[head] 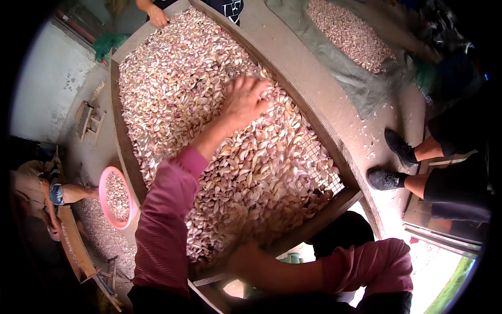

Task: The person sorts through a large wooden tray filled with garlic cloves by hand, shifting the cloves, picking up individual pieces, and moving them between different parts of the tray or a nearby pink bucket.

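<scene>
In front of me is a wooden-framed screen (344, 157) with a wire mesh bottom (311, 157), spread thickly with garlic cloves (172, 78). My left hand (245, 100) reaches across the middle, its palm down and fingers apart over the cloves near the right side. Blurred and in shadow, my right hand (245, 257) is low by the frame's near edge, beside the nearest cloves. Its fingers are too blurred to make out, and I cannot tell whether it holds any. Dark bits lie among cloves in the near right corner.
Another person's hand (158, 16) touches the screen's far end. On the left, a pink tub (102, 200) holds cloves beside a seated person and a wooden board (72, 243). Cloves are heaped on a tarp (362, 92) at the far right. Someone's shoes (386, 179) stand nearby.
</scene>
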### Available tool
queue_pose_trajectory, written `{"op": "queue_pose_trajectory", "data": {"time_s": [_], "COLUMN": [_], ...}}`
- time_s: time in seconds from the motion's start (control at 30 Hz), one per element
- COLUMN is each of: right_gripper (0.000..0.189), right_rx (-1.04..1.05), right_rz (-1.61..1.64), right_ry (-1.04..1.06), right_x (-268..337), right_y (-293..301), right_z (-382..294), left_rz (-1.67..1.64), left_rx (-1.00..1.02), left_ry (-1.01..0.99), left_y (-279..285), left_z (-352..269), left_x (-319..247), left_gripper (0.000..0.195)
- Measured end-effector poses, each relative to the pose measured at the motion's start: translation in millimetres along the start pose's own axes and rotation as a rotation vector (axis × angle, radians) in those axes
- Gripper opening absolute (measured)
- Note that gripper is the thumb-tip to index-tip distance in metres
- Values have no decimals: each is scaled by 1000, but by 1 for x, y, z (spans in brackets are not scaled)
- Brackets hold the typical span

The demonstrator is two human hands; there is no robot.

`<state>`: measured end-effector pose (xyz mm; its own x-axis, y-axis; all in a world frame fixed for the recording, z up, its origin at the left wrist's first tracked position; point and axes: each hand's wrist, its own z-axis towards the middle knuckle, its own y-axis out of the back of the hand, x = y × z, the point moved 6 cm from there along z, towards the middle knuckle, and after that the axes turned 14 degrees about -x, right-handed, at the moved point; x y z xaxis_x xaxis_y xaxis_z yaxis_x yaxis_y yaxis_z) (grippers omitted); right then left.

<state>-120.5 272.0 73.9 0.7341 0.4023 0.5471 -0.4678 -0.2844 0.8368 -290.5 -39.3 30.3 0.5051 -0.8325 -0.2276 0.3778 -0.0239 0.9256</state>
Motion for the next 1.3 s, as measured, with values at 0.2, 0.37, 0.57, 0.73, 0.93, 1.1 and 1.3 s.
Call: {"op": "queue_pose_trajectory", "data": {"time_s": [0.2,0.37,0.57,0.73,0.93,1.1,1.3], "right_gripper": [10,9,6,5,5,7,9], "right_rx": [-59,-195,-426,-360,-201,-210,-285], "right_rz": [-142,113,159,259,105,19,42], "right_ry": [134,203,334,351,304,245,362], "right_x": [2,5,14,13,20,20,25], "right_y": [9,3,21,21,24,22,20], "right_z": [8,16,16,19,19,21,13], "left_rz": [-9,-158,-449,-483,-414,-172,-21], "left_rx": [73,13,-443,-414,-247,-20,25], "left_ry": [-257,-195,30,154,-17,-101,-6], "left_y": [50,99,105,85,31,26,54], "left_z": [-115,-162,-135,-79,-16,-35,-116], "left_x": [-45,-38,-1,-8,-54,-29,17], "left_gripper": [48,29,6,9,31,41,43]}}
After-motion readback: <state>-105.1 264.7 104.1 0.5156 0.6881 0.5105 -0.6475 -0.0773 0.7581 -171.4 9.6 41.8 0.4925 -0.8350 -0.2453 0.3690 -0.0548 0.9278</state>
